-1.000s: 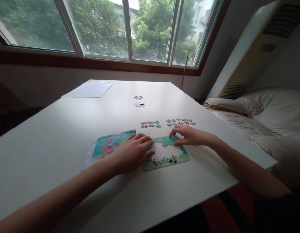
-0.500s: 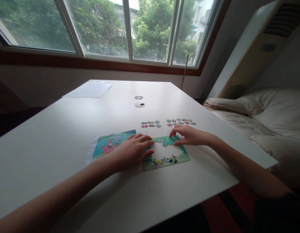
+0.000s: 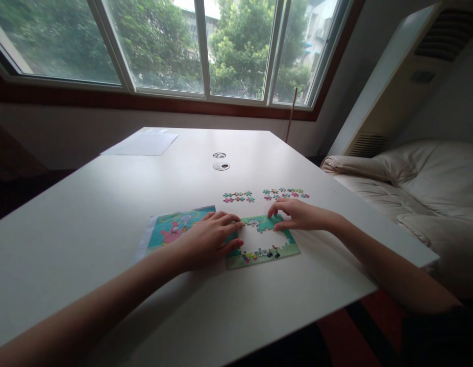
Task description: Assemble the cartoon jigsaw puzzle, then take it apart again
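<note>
A jigsaw puzzle (image 3: 290, 250) lies flat on the white table, its green and teal border joined around a bare white middle. My left hand (image 3: 213, 237) rests over its left side, fingers stretched out and nothing visible held. At the upper right edge of the puzzle is my right hand (image 3: 292, 213), its fingers bent and the thumb apart from them, touching the border. Partly under my left hand and forearm is a colourful cartoon picture sheet (image 3: 171, 232). Beyond the puzzle, loose jigsaw pieces lie in two groups, one on the left (image 3: 239, 197) and one on the right (image 3: 285, 193).
Two round fittings (image 3: 221, 166) are set in the middle of the table (image 3: 106, 204). White paper (image 3: 142, 144) lies at the far left corner. A cream sofa (image 3: 431, 178) stands to the right, and a window (image 3: 236, 51) is behind the table.
</note>
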Demonstrator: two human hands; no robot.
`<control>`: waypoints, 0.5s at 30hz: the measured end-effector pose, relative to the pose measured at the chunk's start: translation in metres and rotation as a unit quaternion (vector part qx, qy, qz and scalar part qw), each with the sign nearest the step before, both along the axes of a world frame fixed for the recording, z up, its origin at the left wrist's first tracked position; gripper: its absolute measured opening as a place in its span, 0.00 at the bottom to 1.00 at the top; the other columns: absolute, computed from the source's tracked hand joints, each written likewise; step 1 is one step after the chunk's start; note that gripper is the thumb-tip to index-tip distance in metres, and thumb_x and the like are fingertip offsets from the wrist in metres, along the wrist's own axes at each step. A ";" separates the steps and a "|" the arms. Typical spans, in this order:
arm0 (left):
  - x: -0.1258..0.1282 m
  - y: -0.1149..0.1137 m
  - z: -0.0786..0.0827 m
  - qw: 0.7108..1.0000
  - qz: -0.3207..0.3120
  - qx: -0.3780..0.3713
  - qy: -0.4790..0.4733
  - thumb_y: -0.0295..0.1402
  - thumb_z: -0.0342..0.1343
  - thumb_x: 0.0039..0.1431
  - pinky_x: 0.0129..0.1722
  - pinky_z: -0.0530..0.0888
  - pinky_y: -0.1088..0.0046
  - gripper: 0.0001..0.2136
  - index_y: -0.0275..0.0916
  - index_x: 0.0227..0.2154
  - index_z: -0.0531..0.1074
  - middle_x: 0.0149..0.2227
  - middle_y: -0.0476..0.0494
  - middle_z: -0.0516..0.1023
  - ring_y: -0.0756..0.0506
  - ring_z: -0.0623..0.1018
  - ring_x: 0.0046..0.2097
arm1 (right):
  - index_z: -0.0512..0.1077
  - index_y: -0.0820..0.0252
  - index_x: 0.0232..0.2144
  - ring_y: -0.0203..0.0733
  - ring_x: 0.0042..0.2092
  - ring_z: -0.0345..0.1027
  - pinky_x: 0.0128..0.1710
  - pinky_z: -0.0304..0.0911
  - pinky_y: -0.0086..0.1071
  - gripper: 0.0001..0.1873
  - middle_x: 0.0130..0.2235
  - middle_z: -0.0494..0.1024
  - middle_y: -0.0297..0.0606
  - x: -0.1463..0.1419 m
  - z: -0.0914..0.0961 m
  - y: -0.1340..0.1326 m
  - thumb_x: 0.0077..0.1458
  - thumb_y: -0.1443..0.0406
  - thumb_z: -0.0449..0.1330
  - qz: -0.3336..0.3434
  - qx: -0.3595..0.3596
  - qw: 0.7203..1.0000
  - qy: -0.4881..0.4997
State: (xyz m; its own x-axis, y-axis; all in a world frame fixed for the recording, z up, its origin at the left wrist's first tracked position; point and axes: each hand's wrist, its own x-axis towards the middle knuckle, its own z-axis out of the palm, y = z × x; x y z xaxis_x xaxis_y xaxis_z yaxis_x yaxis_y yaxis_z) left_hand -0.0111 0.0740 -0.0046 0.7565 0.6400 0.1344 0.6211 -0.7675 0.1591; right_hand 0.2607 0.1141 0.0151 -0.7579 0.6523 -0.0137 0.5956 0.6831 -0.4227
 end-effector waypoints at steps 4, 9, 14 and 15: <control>0.002 -0.003 0.000 1.000 0.012 0.004 0.008 0.43 0.41 0.63 0.51 0.62 0.61 0.18 0.41 0.51 0.64 0.51 0.42 0.68 0.41 0.67 0.51 | 0.69 0.60 0.39 0.40 0.40 0.62 0.40 0.58 0.33 0.15 0.40 0.70 0.40 -0.001 0.000 0.000 0.50 0.58 0.59 -0.001 -0.001 1.000 -0.002; 0.010 -0.013 0.000 0.998 0.061 0.001 0.009 0.42 0.39 0.64 0.49 0.63 0.59 0.18 0.40 0.50 0.64 0.51 0.40 0.68 0.40 0.66 0.51 | 0.69 0.59 0.39 0.41 0.41 0.63 0.42 0.58 0.34 0.16 0.41 0.70 0.41 -0.001 -0.002 0.001 0.50 0.58 0.59 -0.004 -0.002 1.000 -0.003; 0.018 -0.023 0.001 0.995 0.093 -0.001 0.029 0.41 0.39 0.63 0.50 0.63 0.55 0.20 0.37 0.52 0.61 0.54 0.38 0.65 0.38 0.65 0.53 | 0.69 0.60 0.39 0.41 0.42 0.63 0.42 0.58 0.34 0.16 0.41 0.71 0.40 0.000 -0.004 0.002 0.49 0.57 0.59 0.000 -0.008 1.000 0.006; 0.018 -0.025 0.001 0.994 0.099 -0.003 0.040 0.42 0.39 0.63 0.50 0.63 0.54 0.21 0.36 0.53 0.60 0.55 0.37 0.64 0.37 0.63 0.55 | 0.69 0.59 0.39 0.41 0.42 0.63 0.42 0.58 0.34 0.16 0.41 0.71 0.40 0.000 -0.004 0.003 0.49 0.57 0.59 0.001 -0.009 1.000 0.008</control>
